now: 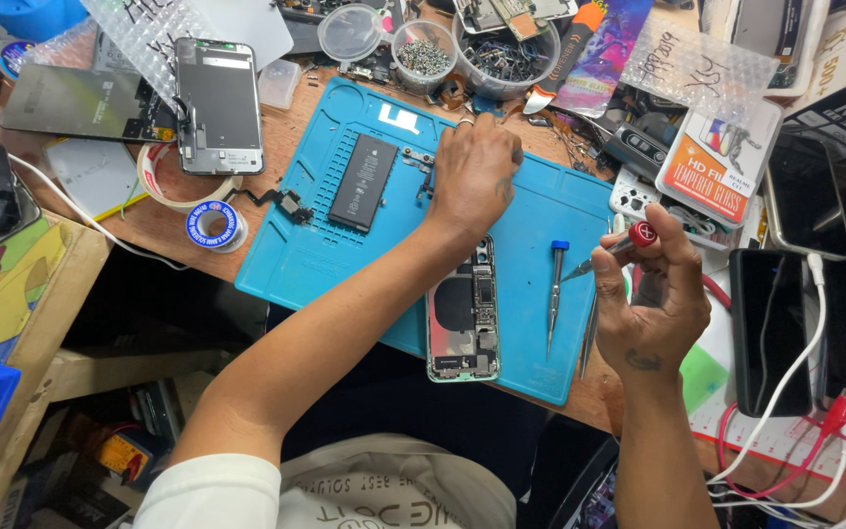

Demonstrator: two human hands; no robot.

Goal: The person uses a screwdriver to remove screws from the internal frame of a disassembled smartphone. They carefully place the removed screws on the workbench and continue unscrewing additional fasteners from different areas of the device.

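Closest to us, the opened phone (463, 318) lies on the near edge of the blue mat (531, 220), insides up, long axis running away from the person, its top end tucked under the left forearm. Sweeping from the left: a roll of tape (215, 224) sits on the wooden worktop (164, 220), a detached screen panel (218, 103) lies beyond it, then a black battery (362, 182) rests on the mat's gridded part. Now the left hand (474, 176), reaching over the phone to the mat's far edge, fingers curled down onto something small; I cannot tell what, if anything, it pinches. Right of the phone, a blue-capped screwdriver (555, 294) lies parallel to it, well apart from both hands. Then the right hand (656, 294), raised just off the mat's right edge, its grip pinched on a red-capped screwdriver (611, 252) whose tip points left, toward the phone. That hand is the nearer one to the phone's open body.
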